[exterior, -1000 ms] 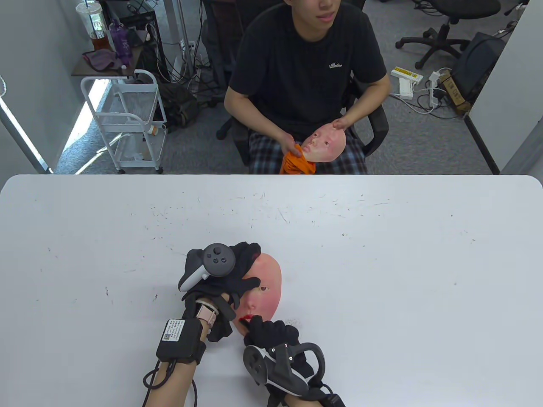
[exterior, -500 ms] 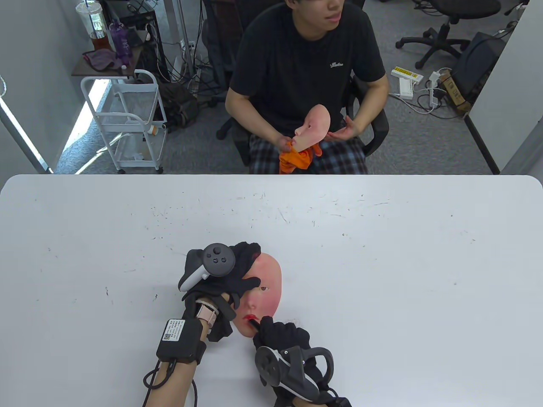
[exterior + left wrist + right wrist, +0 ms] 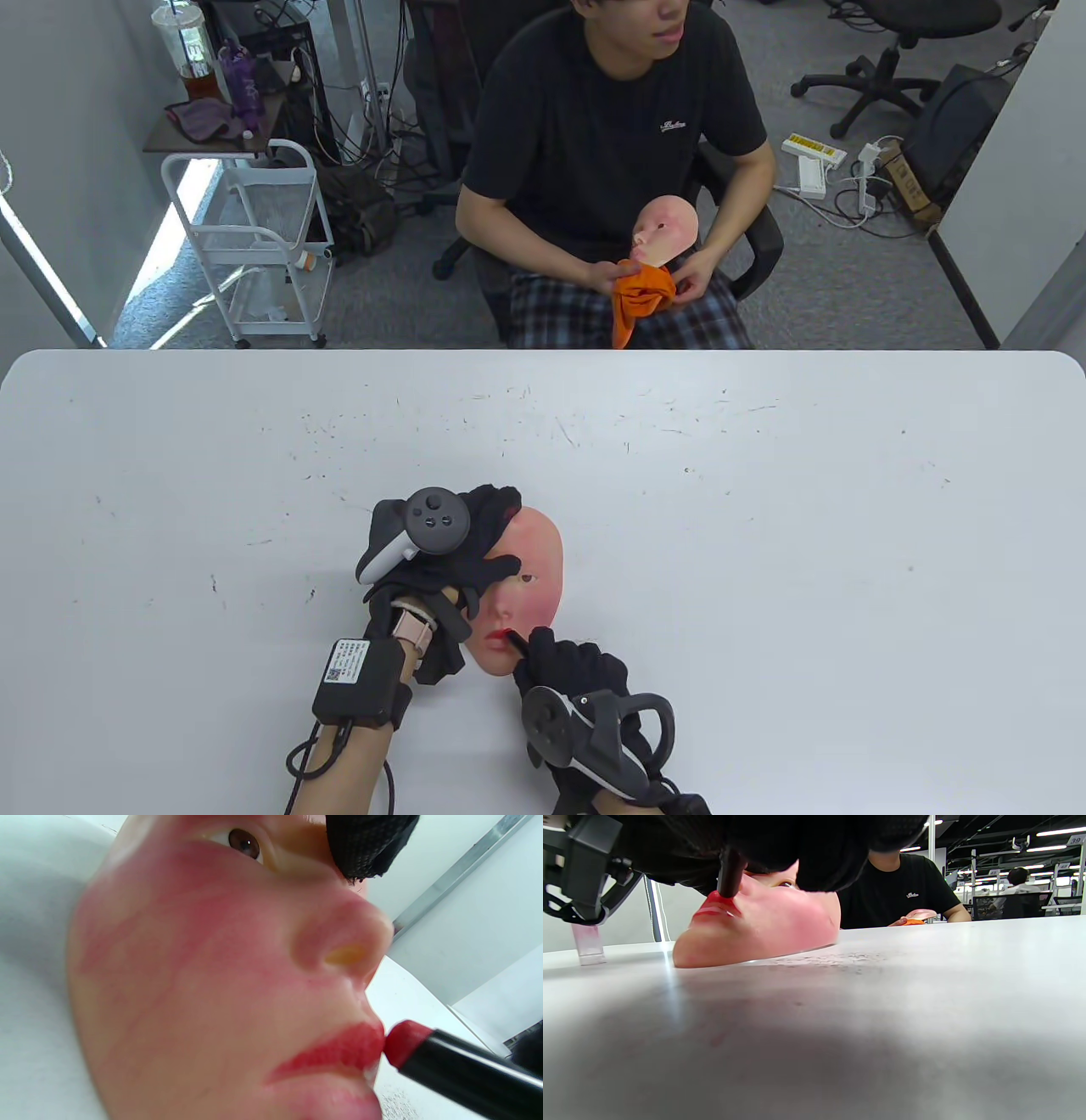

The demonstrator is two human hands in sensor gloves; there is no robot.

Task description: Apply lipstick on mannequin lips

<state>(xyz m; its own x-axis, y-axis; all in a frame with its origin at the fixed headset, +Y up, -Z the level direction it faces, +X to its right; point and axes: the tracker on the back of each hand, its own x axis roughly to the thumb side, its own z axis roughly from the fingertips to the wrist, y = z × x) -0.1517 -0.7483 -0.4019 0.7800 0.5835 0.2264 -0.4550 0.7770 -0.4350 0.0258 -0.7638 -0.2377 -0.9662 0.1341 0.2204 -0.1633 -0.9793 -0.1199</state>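
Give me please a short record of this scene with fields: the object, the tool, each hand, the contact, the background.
object: mannequin face lying on the white table, lips already red
tool: lipstick, black tube, red tip
left hand: rests on the face's upper part, one fingertip near the eye
right hand: holds the lipstick
contact: the red tip touches the upper lip
background: a seated person holds a second mannequin face and an orange cloth
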